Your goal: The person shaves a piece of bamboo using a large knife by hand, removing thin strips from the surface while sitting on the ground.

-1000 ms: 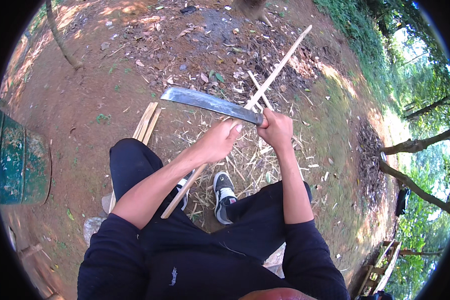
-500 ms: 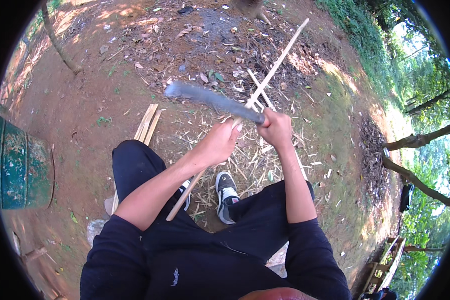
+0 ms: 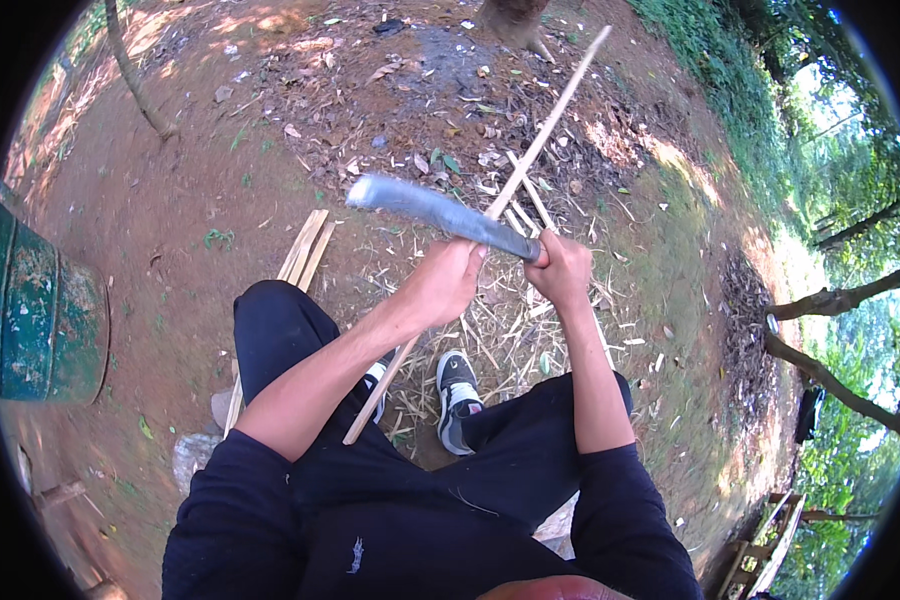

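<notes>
My left hand point(image 3: 448, 283) is closed around a long, pale wooden strip point(image 3: 545, 130), which slants from by my left knee up to the far right. In my right hand point(image 3: 562, 268) is the handle end of a machete, its grip hidden by my fingers. The machete's grey blade point(image 3: 435, 208) points left and lies across the strip just beyond my left hand. Its tip is smeared by motion. Whether the edge touches the wood I cannot tell.
Beyond my hands, more wooden strips point(image 3: 532, 190) lie on the ground. Another bundle of strips point(image 3: 305, 248) rests by my left knee. Shavings point(image 3: 505, 335) litter the soil around my shoe point(image 3: 457, 400). A green metal drum point(image 3: 50, 315) stands at the left.
The machete's blade and my right hand have shifted slightly right and nearer to me. The whole scene has also shifted a little in view. Both hands keep their hold.
</notes>
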The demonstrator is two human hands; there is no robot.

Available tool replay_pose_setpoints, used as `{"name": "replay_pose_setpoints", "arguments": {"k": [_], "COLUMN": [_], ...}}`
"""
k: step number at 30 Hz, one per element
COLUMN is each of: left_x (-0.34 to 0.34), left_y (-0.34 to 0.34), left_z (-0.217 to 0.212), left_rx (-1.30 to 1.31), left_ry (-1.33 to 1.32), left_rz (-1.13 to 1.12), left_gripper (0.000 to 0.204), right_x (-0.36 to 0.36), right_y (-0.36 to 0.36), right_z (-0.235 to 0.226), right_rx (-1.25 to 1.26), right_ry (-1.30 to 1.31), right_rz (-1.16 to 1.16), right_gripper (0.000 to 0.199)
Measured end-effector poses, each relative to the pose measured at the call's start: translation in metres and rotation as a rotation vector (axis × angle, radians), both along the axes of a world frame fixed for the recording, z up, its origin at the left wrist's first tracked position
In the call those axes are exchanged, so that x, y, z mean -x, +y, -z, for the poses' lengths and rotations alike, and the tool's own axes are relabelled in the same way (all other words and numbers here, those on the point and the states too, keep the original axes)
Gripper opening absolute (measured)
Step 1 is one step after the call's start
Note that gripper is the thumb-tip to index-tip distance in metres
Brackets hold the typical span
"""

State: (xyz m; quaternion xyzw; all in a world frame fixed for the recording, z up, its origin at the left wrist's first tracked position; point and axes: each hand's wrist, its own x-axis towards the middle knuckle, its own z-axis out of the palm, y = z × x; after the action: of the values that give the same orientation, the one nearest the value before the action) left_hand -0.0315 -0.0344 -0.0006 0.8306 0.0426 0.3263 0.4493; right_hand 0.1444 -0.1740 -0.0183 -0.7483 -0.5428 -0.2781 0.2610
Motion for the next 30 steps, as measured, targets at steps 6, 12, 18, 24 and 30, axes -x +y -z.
{"name": "replay_pose_setpoints", "arguments": {"k": [6,12,18,24,30], "left_x": [0.011,0.010,0.011,0.014,0.012], "left_y": [0.003,0.007,0.007,-0.004,0.000], "left_z": [-0.029,-0.009,-0.020,-0.020,-0.010], "left_rx": [0.185,0.130,0.228,0.246,0.207], "left_ry": [0.461,0.008,0.478,0.382,0.363], "left_rz": [0.033,-0.026,0.042,0.118,0.023], "left_gripper": [0.025,0.024,0.026,0.024,0.021], "right_x": [-0.037,-0.006,-0.019,-0.020,0.000], "right_y": [-0.019,-0.006,-0.017,-0.016,-0.006], "right_z": [0.001,0.000,-0.003,-0.006,-0.012], "right_rx": [-0.045,0.119,0.043,-0.019,-0.003], "right_ry": [0.098,0.067,0.115,0.028,0.066], "right_rz": [0.137,0.076,0.201,0.096,0.211], "right_gripper": [0.012,0.013,0.013,0.007,0.013]}}
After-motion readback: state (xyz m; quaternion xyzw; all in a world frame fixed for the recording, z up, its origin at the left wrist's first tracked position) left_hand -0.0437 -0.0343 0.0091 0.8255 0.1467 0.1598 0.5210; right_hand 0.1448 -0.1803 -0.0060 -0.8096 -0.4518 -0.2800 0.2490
